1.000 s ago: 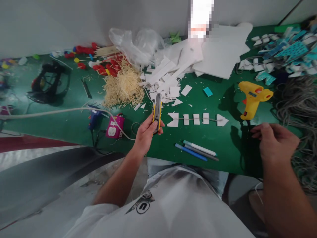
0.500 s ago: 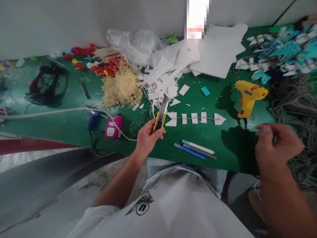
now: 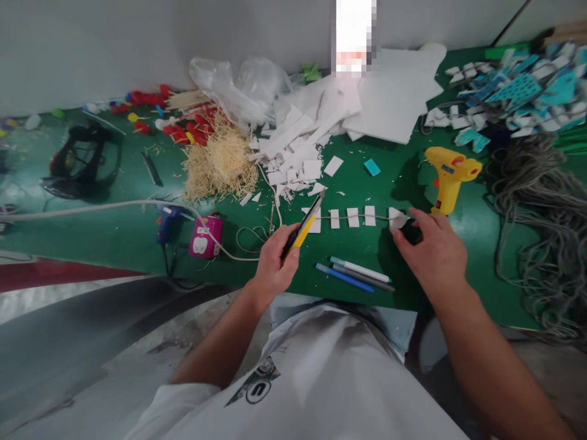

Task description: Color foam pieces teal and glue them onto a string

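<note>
My left hand is closed round a yellow and black utility knife, its blade out and pointing up and right. The blade lies over a notched white foam piece at the left end of a grey string. Along that string sit several small white foam pieces, with a pointed white piece at the right end. My right hand is at this pointed piece, thumb and forefinger apart on either side of it. Whether the fingertips touch it I cannot tell.
A yellow hot glue gun lies just beyond my right hand. Markers lie near the table's front edge. White foam scraps and wooden sticks are heaped behind. Grey string is piled right; a pink power adapter stands left.
My right hand has moved left from beside the glue gun to the pointed foam piece, and its fingers have spread. The knife in my left hand has turned and tilted further right.
</note>
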`<state>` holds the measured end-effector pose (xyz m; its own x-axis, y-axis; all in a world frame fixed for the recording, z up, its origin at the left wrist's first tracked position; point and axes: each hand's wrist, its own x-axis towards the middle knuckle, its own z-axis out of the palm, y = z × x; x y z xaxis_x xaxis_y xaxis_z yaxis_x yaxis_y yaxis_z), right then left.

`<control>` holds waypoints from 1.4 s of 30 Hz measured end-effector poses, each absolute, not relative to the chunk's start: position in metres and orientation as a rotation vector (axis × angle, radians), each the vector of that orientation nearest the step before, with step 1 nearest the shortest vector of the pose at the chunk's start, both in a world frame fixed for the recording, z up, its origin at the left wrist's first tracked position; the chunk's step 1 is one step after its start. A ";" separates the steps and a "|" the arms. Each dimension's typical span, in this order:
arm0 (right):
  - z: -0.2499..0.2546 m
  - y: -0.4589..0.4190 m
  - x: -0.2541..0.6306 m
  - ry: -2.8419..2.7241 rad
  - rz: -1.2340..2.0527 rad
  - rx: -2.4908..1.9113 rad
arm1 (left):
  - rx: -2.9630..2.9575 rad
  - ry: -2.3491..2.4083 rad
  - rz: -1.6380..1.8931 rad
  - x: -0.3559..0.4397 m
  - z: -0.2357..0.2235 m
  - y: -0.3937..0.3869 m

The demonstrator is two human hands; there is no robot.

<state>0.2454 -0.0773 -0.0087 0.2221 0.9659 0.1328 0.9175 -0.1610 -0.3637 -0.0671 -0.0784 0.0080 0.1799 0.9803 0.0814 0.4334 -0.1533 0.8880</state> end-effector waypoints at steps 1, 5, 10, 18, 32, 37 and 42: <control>-0.009 -0.076 0.246 -1.739 0.187 -2.141 | 1.727 1.352 0.916 -0.066 0.009 -0.078; -0.011 -0.075 0.244 -1.718 0.217 -2.122 | 1.760 1.362 0.880 -0.056 0.014 -0.074; -0.011 -0.076 0.248 -1.753 0.300 -2.013 | 1.828 1.319 0.875 -0.038 0.021 -0.068; -0.014 -0.080 0.260 -1.813 0.389 -1.865 | 2.156 1.205 0.831 -0.020 0.042 -0.057; -0.018 -0.080 0.265 -1.884 0.393 -1.788 | 2.516 1.049 0.609 0.012 0.041 -0.054; -0.021 -0.080 0.268 -1.880 0.406 -1.794 | 2.674 1.033 0.558 0.021 0.043 -0.054; -0.021 -0.079 0.269 -1.880 0.425 -1.804 | 2.706 1.090 0.577 0.024 0.042 -0.059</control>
